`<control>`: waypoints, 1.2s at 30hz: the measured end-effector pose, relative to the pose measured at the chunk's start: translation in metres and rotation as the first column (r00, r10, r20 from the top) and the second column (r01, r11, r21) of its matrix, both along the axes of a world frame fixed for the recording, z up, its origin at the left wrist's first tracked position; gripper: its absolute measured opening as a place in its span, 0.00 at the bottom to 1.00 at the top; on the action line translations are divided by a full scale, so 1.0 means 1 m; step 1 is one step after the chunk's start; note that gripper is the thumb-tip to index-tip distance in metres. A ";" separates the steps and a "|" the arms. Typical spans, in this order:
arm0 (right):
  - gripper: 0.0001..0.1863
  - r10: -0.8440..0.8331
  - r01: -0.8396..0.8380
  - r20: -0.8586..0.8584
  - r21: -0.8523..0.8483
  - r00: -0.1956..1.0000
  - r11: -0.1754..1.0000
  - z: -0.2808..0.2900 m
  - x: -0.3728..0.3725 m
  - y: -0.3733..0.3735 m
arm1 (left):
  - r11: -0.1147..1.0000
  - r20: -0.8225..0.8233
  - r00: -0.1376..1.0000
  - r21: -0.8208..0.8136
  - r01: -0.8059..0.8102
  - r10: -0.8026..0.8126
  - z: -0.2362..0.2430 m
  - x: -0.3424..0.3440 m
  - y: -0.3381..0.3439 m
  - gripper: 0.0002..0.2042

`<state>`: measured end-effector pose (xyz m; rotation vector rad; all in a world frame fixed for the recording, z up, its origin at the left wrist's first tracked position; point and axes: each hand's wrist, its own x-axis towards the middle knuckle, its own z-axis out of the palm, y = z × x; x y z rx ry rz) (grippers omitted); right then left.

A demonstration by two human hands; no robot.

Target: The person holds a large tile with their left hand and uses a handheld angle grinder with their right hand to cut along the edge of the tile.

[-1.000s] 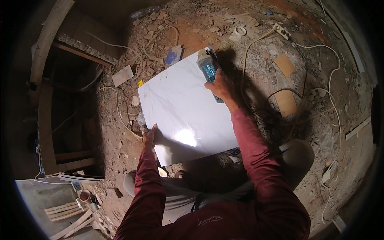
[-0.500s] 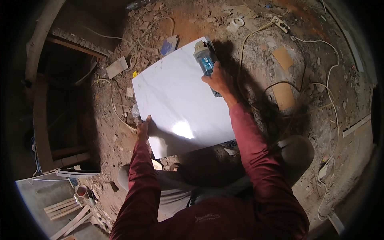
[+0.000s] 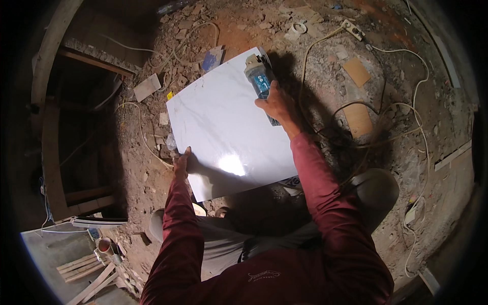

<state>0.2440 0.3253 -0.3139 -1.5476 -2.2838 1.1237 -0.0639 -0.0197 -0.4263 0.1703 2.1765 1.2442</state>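
Observation:
A large white marbled tile (image 3: 218, 112) lies tilted in front of my lap, with a bright glare spot near its lower part. My left hand (image 3: 181, 163) grips its left edge, the thumb on top and the other fingers partly hidden at the side. Wrapped round the body of a teal and grey angle grinder (image 3: 261, 81), my right hand (image 3: 278, 107) holds it along the tile's right edge. The grinder's head points away from me, near the tile's far right corner. Its disc cannot be made out.
Rubble and dirt cover the ground. Beyond the tile are a blue-faced tile piece (image 3: 212, 58) and a tape roll (image 3: 299, 28). To the right lie a power strip (image 3: 353, 30), tan tile pieces (image 3: 357, 72) and looping cables (image 3: 419, 122). A dark recess (image 3: 86, 137) is at left.
The grinder has shifted very slightly toward me along the tile's right edge. The cable loops to the right of my right arm have moved. My left hand keeps its hold.

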 end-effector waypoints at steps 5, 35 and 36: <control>0.48 0.008 -0.008 0.007 -0.020 1.000 1.000 0.001 0.003 -0.003 | 1.000 -0.031 0.999 -0.002 -0.012 0.012 -0.006 0.000 -0.001 0.35; 0.47 -0.020 0.020 -0.020 -0.002 1.000 1.000 -0.002 0.019 -0.022 | 0.996 -0.023 0.997 -0.053 -0.070 0.069 -0.005 0.004 0.000 0.32; 0.47 -0.025 0.025 -0.019 -0.005 1.000 1.000 -0.002 0.020 -0.022 | 0.998 0.004 0.998 -0.036 -0.057 0.057 -0.007 0.002 -0.001 0.32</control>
